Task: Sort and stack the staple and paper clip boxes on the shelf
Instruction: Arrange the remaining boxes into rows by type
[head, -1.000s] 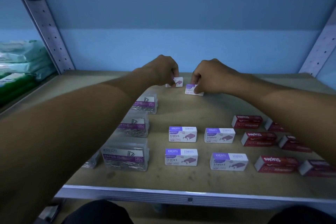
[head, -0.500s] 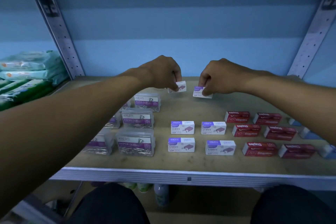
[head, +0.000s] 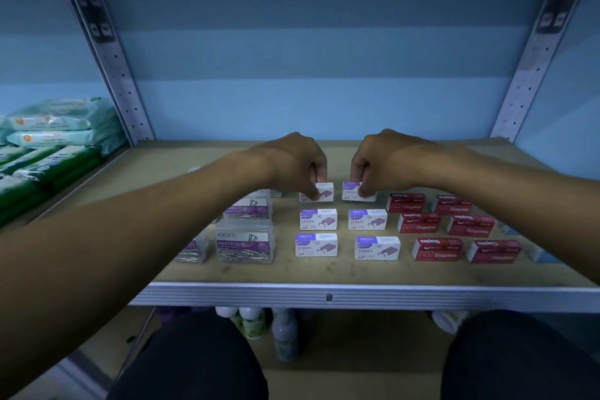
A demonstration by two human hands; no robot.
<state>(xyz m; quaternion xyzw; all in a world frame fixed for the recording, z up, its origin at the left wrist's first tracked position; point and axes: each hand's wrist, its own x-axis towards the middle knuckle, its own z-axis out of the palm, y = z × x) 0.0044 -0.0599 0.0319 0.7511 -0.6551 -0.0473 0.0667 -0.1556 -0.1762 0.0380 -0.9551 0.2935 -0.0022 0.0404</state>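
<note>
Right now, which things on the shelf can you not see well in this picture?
- Head view: the left forearm hides part of the paper clip boxes.
- The right forearm covers the pale boxes at the far right.
- Each hand's fingers hide part of the white staple box that it pinches.

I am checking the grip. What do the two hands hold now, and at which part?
The left hand pinches a white staple box at its left end. The right hand pinches another white staple box at its right end.
</note>
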